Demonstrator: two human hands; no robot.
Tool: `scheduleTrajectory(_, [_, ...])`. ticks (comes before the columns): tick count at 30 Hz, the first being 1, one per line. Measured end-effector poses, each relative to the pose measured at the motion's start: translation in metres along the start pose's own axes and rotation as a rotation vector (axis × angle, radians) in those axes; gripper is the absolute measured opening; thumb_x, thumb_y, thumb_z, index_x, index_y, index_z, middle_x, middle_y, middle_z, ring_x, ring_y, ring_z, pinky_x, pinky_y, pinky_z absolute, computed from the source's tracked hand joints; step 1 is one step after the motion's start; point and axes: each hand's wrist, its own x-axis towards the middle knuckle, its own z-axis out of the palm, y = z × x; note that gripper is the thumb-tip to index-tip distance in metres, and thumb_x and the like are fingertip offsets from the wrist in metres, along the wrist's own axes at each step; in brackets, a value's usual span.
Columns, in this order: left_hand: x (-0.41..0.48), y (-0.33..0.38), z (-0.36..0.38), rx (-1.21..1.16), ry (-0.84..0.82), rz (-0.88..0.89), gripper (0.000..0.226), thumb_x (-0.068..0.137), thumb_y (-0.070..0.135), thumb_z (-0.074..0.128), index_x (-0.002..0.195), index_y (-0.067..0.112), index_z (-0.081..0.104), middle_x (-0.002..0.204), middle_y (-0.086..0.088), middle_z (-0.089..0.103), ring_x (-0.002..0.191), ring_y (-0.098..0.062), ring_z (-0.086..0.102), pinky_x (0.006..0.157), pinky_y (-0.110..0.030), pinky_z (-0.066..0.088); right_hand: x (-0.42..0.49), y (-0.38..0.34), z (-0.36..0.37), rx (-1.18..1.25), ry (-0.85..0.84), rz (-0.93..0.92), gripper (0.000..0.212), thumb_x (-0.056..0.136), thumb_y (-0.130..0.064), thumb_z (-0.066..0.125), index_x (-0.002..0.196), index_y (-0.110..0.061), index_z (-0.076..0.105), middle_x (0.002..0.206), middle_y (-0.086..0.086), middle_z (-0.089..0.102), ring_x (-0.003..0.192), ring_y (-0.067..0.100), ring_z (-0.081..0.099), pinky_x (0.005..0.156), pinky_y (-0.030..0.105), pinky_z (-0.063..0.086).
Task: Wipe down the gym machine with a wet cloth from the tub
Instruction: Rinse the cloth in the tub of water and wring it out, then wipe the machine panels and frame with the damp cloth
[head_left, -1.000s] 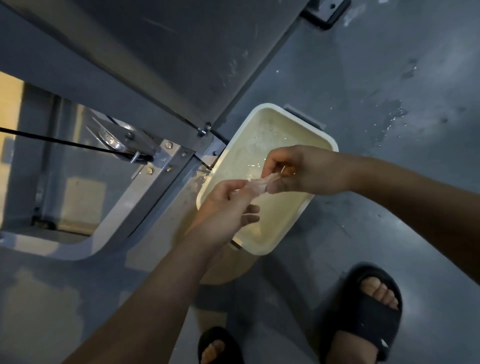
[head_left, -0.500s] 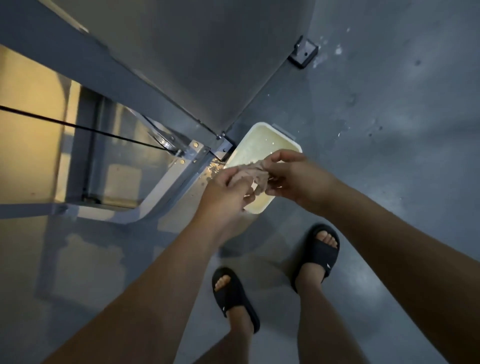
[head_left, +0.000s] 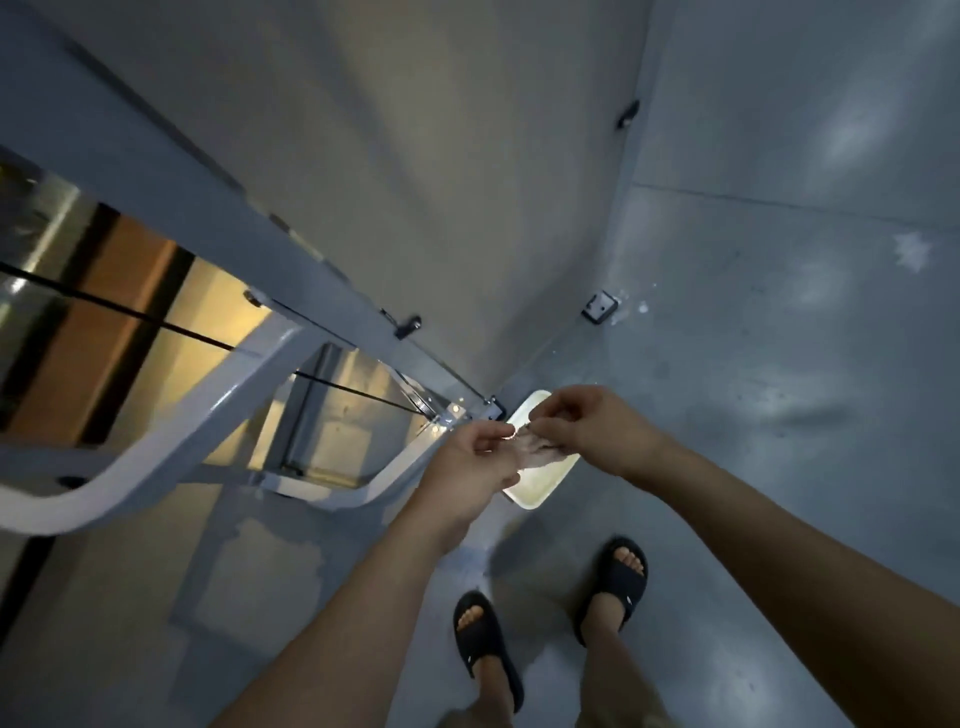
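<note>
Left hand (head_left: 467, 462) and right hand (head_left: 592, 431) each pinch an end of the cloth (head_left: 537, 446), fingers curled, above the tub (head_left: 543, 493); the machine frame (head_left: 218, 410) lies leftward (left hand nearer).

The cream rectangular plastic tub (head_left: 543, 488) is half covered by the left hand (head_left: 467, 467) and right hand (head_left: 592, 431), the pale crumpled cloth (head_left: 540, 448) pinched between them is blurred, and the grey steel machine frame (head_left: 171, 436) is cut off at nine o'clock.
</note>
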Motion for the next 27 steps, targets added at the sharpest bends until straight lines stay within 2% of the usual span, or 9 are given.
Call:
scheduleTrajectory(5, [-0.057,0.067,-0.003,0.302,-0.001,0.235,0.024,0.077,0.008,0.086,0.084,0.019,0.067,0.078,0.001,0.074,0.069,-0.009,0.065,0.07,-0.032,0.054,-0.05,-0.059,-0.03,-0.177,0.053,-0.105,0.008,0.094,-0.018,0.071,0.091,-0.011,0.074,0.085,0.009,0.074,0.071,0.017,0.064,0.059,0.014,0.045])
scheduleTrajectory(9, [-0.103,0.113,-0.002,0.144,0.013,0.29,0.021,0.09,0.006,0.076,0.077,0.011,0.06,0.065,-0.003,0.066,0.059,-0.015,0.058,0.06,-0.028,0.047,-0.084,-0.094,-0.047,-0.236,0.088,-0.239,0.015,0.096,-0.022,0.069,0.081,-0.025,0.067,0.082,0.0,0.07,0.076,0.016,0.063,0.076,0.033,0.051])
scheduleTrajectory(12, [-0.133,0.143,-0.004,-0.047,0.066,0.301,0.024,0.1,0.015,0.065,0.078,0.016,0.056,0.067,-0.003,0.055,0.062,-0.018,0.047,0.06,-0.03,0.039,-0.112,-0.123,-0.056,-0.183,0.058,-0.362,0.012,0.101,-0.022,0.063,0.089,-0.026,0.063,0.083,-0.008,0.065,0.077,0.004,0.058,0.074,0.02,0.045])
scheduleTrajectory(15, [-0.156,0.163,-0.007,-0.188,0.102,0.302,0.019,0.104,0.019,0.059,0.085,0.015,0.057,0.08,-0.012,0.062,0.076,-0.026,0.055,0.073,-0.042,0.042,-0.133,-0.152,-0.061,-0.105,-0.045,-0.437,0.01,0.095,-0.021,0.072,0.104,-0.022,0.067,0.098,-0.008,0.071,0.085,-0.003,0.063,0.082,0.014,0.047])
scheduleTrajectory(17, [-0.171,0.175,-0.012,-0.181,0.098,0.347,0.016,0.104,0.026,0.06,0.091,0.015,0.058,0.085,-0.01,0.066,0.083,-0.025,0.059,0.079,-0.043,0.044,-0.14,-0.173,-0.063,-0.108,0.003,-0.467,0.008,0.094,-0.016,0.074,0.091,-0.02,0.067,0.084,-0.01,0.069,0.072,-0.002,0.058,0.072,0.016,0.045])
scheduleTrajectory(19, [-0.181,0.183,-0.022,-0.02,0.072,0.435,0.013,0.1,0.03,0.066,0.097,0.019,0.059,0.09,-0.002,0.068,0.083,-0.018,0.06,0.08,-0.041,0.046,-0.146,-0.196,-0.067,-0.147,0.104,-0.485,0.024,0.096,-0.022,0.071,0.073,-0.021,0.062,0.063,-0.016,0.052,0.059,0.002,0.044,0.06,0.02,0.037])
scheduleTrajectory(22, [-0.192,0.194,-0.038,0.146,-0.004,0.497,0.022,0.092,0.024,0.076,0.107,0.021,0.059,0.1,0.0,0.07,0.093,-0.017,0.067,0.092,-0.043,0.054,-0.151,-0.223,-0.07,-0.144,0.157,-0.469,0.045,0.1,-0.038,0.063,0.061,-0.022,0.045,0.055,-0.015,0.035,0.056,0.006,0.035,0.057,0.025,0.031])
scheduleTrajectory(24, [-0.199,0.205,-0.045,0.232,-0.035,0.509,0.022,0.087,0.027,0.078,0.102,0.029,0.062,0.102,0.0,0.071,0.095,-0.021,0.067,0.091,-0.039,0.052,-0.157,-0.236,-0.064,-0.129,0.151,-0.455,0.043,0.1,-0.049,0.056,0.066,-0.024,0.052,0.057,-0.016,0.045,0.061,0.007,0.046,0.069,0.035,0.045])
scheduleTrajectory(27, [-0.202,0.221,-0.056,0.32,-0.038,0.537,0.018,0.089,0.015,0.076,0.101,0.019,0.063,0.09,0.001,0.067,0.081,-0.011,0.059,0.074,-0.026,0.045,-0.166,-0.251,-0.045,-0.023,0.115,-0.396,0.036,0.105,-0.051,0.047,0.089,-0.025,0.067,0.078,-0.007,0.073,0.078,0.014,0.074,0.091,0.049,0.058])
